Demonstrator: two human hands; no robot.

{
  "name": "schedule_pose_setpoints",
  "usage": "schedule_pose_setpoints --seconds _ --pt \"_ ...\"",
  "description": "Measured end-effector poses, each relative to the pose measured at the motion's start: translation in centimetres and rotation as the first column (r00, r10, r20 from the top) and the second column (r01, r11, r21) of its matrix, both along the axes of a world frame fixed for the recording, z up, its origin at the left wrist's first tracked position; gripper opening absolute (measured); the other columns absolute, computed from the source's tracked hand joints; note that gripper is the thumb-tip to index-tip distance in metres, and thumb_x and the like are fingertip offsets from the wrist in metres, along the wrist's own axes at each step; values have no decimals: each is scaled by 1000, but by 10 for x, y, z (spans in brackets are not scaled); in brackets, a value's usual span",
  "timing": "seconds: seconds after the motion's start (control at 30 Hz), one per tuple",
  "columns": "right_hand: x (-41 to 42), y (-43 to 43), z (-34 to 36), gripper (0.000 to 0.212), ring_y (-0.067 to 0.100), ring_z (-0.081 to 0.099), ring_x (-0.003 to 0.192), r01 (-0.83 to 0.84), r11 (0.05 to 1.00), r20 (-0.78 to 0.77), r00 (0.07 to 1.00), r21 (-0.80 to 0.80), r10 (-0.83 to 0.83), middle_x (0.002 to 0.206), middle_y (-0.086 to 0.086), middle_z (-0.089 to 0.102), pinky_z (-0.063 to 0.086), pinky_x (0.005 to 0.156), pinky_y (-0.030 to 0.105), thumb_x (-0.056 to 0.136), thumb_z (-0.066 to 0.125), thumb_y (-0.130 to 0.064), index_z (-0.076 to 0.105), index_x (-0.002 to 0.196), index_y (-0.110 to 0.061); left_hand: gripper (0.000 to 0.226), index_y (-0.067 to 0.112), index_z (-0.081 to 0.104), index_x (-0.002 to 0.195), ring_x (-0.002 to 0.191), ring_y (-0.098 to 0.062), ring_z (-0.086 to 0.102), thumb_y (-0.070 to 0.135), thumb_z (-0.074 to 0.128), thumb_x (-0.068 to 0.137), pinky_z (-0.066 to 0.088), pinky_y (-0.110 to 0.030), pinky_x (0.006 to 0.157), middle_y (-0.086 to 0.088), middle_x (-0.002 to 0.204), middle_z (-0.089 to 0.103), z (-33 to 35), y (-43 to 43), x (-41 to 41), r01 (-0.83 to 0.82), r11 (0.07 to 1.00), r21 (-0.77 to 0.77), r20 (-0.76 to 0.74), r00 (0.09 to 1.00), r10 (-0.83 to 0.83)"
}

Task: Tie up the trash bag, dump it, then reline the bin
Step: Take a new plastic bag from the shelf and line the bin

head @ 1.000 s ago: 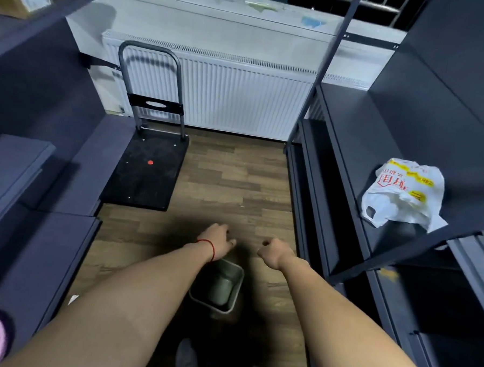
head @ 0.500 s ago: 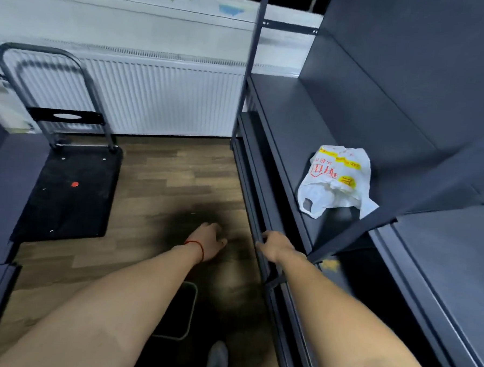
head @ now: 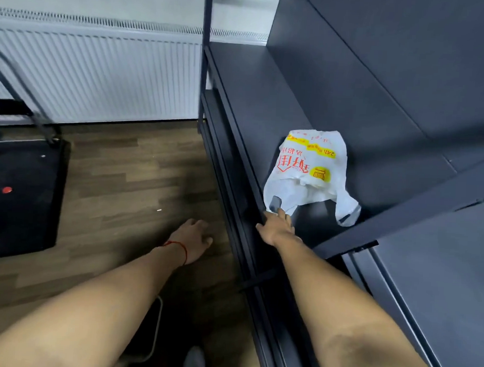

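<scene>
The thin white plastic bag [head: 310, 173] lies limp on the dark shelf [head: 267, 100], light and slippery, best pinched by its near handle loop, which the right hand [head: 277, 227], grip spread, touches.

Plastic bag [head: 309, 170] on shelf [head: 267, 106] — cart [head: 18, 194] left, on floor [head: 140, 172].

Stockroom or shop back room, dark metal shelving units [head: 309, 102], black platform trolley [head: 18, 194] on wood-look floor [head: 140, 178], white radiator [head: 100, 75] along wall
</scene>
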State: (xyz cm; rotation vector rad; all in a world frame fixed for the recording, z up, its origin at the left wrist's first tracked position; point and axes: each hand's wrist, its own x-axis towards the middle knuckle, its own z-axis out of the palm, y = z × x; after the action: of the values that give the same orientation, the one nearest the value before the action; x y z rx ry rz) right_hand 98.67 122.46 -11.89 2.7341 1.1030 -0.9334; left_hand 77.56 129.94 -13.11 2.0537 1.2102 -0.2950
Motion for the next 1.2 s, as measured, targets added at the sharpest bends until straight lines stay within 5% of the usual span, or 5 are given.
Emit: schedule_pose_setpoints --seconds 0.37,0.53,1.0,1.1,1.2 --pt "42 24 -50 50 31 18 143 -80 996 22 996 -49 81 160 5 11 16 117 49 97 44 -42 40 145 -29 53 17 38 141 121 -30 49 31 52 92 42 -38 99 -9 138 45 -18 19 72 -2 999 41 62 998 0" --pt "42 28 -51 51 29 29 141 -98 995 21 995 -23 98 153 5 33 18 116 50 96 46 -42 45 141 -17 52 17 38 142 127 -30 45 32 51 94 38 -39 104 -8 143 41 -24 13 83 18 999 33 80 997 -21" --pt "-77 36 19 44 25 32 142 -229 904 -120 950 361 288 156 1 34 25 113 49 105 32 -33 39 147 -22 41 17 48 137 122 -28 51 20 48 96 39 -30 98 -10 137 49 25 15 1 -22 992 124 227 974 -7" --pt "-123 34 26 43 26 35 142 -185 883 -189 938 432 289 155 2 36 25 115 55 104 33 -29 40 146 -23 32 14 57 126 117 -29 54 23 47 97 41 -31 96 -14 128 56 38 16 -35 -128 984 121 322 943 83" --pt "-176 19 33 42 26 42 137 -115 845 -250 927 522 280 150 6 43 32 115 47 102 38 -23 45 143 -18 27 11 62 109 106 -31 58 28 44 98 44 -34 89 -15 111 64 51 9 -78 -232 965 124 374 912 172"
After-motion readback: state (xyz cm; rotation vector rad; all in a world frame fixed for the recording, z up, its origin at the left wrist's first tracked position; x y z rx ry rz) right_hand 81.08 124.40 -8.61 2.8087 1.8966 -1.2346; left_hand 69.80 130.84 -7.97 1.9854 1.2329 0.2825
